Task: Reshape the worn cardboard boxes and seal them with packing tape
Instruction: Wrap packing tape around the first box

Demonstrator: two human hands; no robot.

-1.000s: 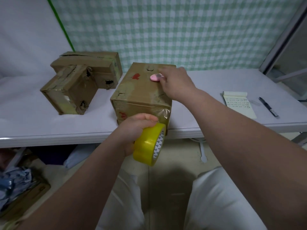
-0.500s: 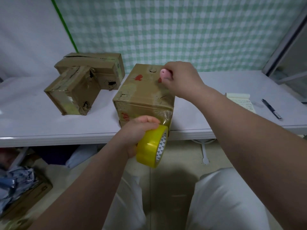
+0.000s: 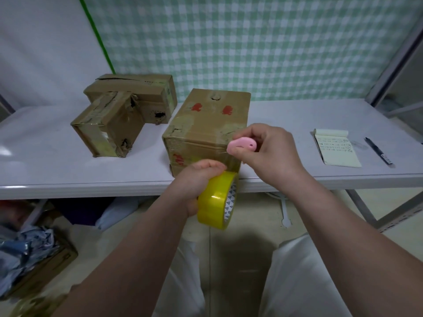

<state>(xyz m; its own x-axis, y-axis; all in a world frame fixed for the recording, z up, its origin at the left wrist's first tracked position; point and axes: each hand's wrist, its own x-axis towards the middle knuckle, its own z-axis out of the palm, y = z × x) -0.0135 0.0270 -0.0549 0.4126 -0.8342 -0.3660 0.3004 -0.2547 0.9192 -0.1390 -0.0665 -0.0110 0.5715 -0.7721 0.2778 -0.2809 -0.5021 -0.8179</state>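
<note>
Head view looks down on the table [image 3: 68,170]; the box [image 3: 206,124] being sealed sits at its near edge, with two more boxes [image 3: 109,131] well apart to its left. A clear strip [image 3: 231,164] seems to run from its front face down to the yellow roll [image 3: 215,202]. If that pull slackens as the blade meets it, I'd expect a wrinkled or crooked cut, and a slip could nick a thumb. The left hand [image 3: 194,181] grips the roll below the table edge. The right hand [image 3: 272,152] pinches a small pink cutter [image 3: 241,145] just beside the box's near corner.

tape roll [image 3: 216,202] yellow | cutter [image 3: 241,145] pink | boxes [image 3: 206,131] brown, red marks | backdrop [image 3: 251,42] green-white check
</note>
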